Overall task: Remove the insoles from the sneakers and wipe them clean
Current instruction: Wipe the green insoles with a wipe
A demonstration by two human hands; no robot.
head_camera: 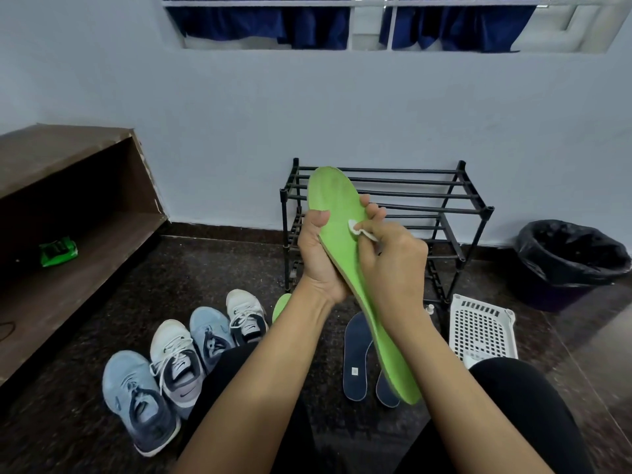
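**Entry: green insole** [331, 196], one of a pair
- Location: held up off the floor in front of the seated person. The toe end is uppermost, before the black shoe rack [455, 203], and the heel end slants down toward the right knee
- Left hand [316, 258]: grips the insole about its middle, with the thumb laid across the green face. The fingers curl round behind, and their tips [375, 213] show past the far edge
- Right hand [396, 258]: fingers bunched together, pinching a small white wipe [354, 228] against the green face close to those fingertips
- Handling (judged): thin, light and foam-like, so it should bend readily along its length, and the long unsupported heel end would likely flop under pressure. It is best held at the waist, with fingers backing the patch being rubbed. The surface looks matte and not slippery; any damp cannot be told from here
- Nearby on the floor:
  - second green insole [281, 305], partly hidden by the left forearm
  - two dark blue insoles [355, 354], below the raised one
  - four sneakers [174, 357] in a row at the left
  - white perforated basket [478, 330]
  - lined bin [567, 265]
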